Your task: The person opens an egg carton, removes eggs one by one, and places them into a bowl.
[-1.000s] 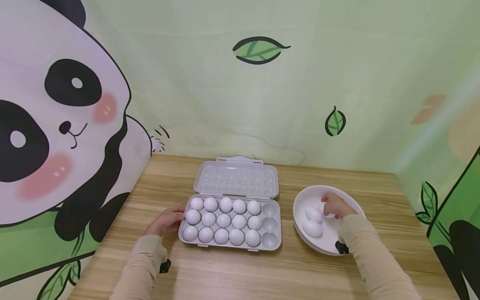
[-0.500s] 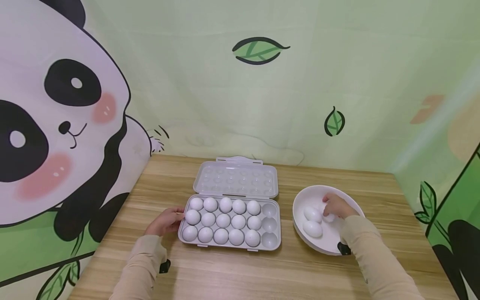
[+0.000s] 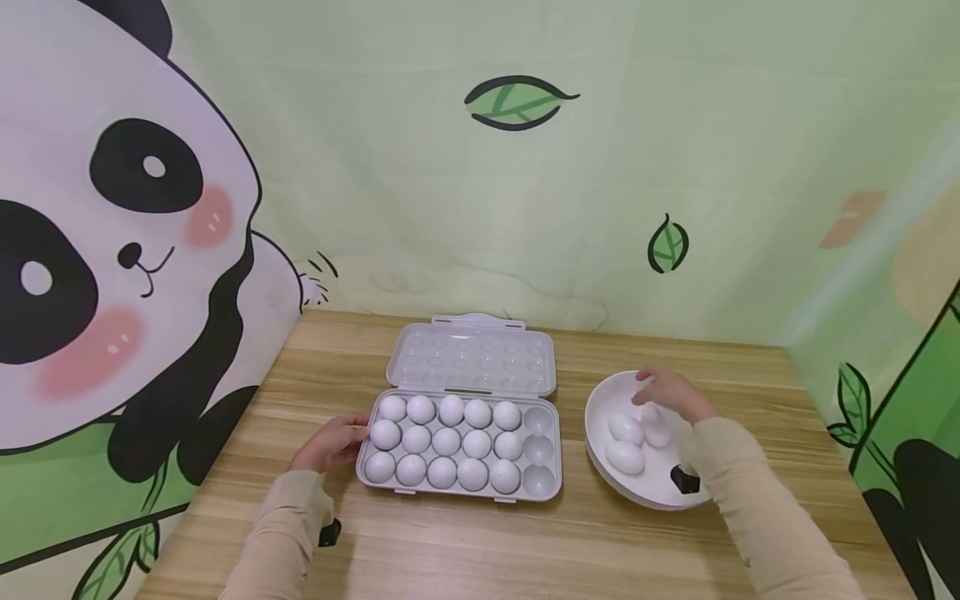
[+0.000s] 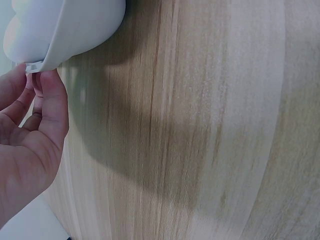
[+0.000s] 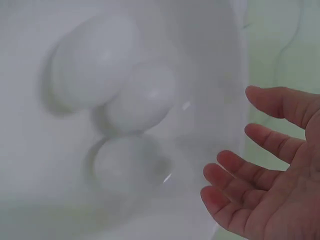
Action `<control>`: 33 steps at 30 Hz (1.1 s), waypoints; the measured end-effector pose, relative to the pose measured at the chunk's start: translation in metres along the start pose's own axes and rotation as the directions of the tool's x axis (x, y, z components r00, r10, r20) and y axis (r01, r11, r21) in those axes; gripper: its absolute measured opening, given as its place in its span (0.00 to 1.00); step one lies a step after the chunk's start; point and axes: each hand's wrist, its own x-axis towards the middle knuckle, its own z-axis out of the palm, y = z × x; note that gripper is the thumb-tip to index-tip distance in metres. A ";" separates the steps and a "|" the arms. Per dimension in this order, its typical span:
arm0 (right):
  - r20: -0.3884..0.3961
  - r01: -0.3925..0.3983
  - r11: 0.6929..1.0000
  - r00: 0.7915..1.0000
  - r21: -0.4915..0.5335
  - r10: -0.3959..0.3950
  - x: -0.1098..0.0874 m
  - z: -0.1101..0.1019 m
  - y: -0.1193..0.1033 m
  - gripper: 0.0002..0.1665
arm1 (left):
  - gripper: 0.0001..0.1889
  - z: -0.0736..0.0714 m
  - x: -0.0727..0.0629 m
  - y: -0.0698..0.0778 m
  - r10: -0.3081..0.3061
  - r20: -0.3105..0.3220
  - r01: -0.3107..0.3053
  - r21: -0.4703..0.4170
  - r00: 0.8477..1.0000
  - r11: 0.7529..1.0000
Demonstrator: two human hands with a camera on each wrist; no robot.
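Note:
A grey plastic egg box [image 3: 538, 451] lies open on the wooden table, its lid [image 3: 472, 358] folded back. White eggs [image 3: 447, 441] fill all but its rightmost column of cups. At its left end my left hand [image 3: 332, 443] pinches the rim [image 4: 35, 67] between thumb and fingers, as the left wrist view shows. To the right stands a white bowl [image 3: 609, 479] with three eggs [image 3: 626, 457] in it. Over the bowl's back part is my right hand [image 3: 670, 393], fingers spread and holding nothing; in the right wrist view the fingers [image 5: 235, 186] are apart from the eggs.
The wooden table [image 3: 450, 550] ends at the back against a pale green cloth [image 3: 420, 208] printed with leaves and a large panda [image 3: 172, 192]. A strip of tabletop lies between the egg box and the bowl.
My right hand has risen from an egg in the bowl and moved back towards the far rim, its fingers opened. The left hand and egg box stay put.

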 end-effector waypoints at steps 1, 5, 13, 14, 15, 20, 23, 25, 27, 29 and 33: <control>0.010 0.025 1.000 1.000 0.006 -0.025 0.000 0.000 -0.007 0.28 | 0.17 0.000 0.000 0.000 0.001 -0.001 -0.001 0.002 1.000 1.000; 0.083 0.115 0.992 0.989 0.044 -0.119 0.001 0.004 -0.035 0.28 | 0.18 -0.001 -0.002 0.000 0.007 -0.005 -0.007 0.004 1.000 1.000; 0.232 0.129 0.985 0.961 0.117 -0.154 0.004 0.039 -0.081 0.28 | 0.17 -0.002 -0.001 0.000 0.007 0.000 -0.007 -0.005 1.000 1.000; 0.249 0.135 0.984 0.955 0.116 -0.161 0.004 0.045 -0.085 0.28 | 0.17 -0.002 0.000 -0.001 0.009 -0.001 -0.009 -0.007 1.000 1.000; 0.261 0.129 0.985 0.953 0.119 -0.156 0.004 0.052 -0.089 0.28 | 0.17 -0.002 0.000 -0.001 0.009 -0.002 -0.009 -0.010 1.000 1.000; 0.288 0.091 0.992 0.951 0.092 -0.114 0.004 0.085 -0.103 0.25 | 0.18 -0.002 0.001 -0.001 0.012 -0.004 -0.012 0.003 1.000 1.000; 0.264 0.057 0.997 0.962 0.056 -0.070 0.005 0.101 -0.108 0.24 | 0.17 -0.002 0.001 -0.001 0.008 -0.005 -0.008 0.007 1.000 1.000; 0.253 0.046 0.998 0.966 0.039 -0.055 0.007 0.110 -0.111 0.24 | 0.17 -0.002 0.001 -0.002 0.007 -0.003 -0.007 0.008 1.000 1.000; 0.237 0.042 0.999 0.970 0.026 -0.047 0.009 0.118 -0.113 0.23 | 0.17 -0.002 0.002 -0.003 0.006 -0.005 -0.006 0.011 1.000 1.000; 0.223 0.042 0.999 0.974 0.016 -0.044 0.011 0.125 -0.114 0.22 | 0.17 -0.002 0.002 -0.003 0.005 -0.007 -0.005 0.017 1.000 1.000; 0.195 0.037 0.999 0.980 0.001 -0.036 0.016 0.138 -0.114 0.18 | 0.17 -0.002 0.002 -0.003 0.002 -0.011 -0.001 0.022 1.000 1.000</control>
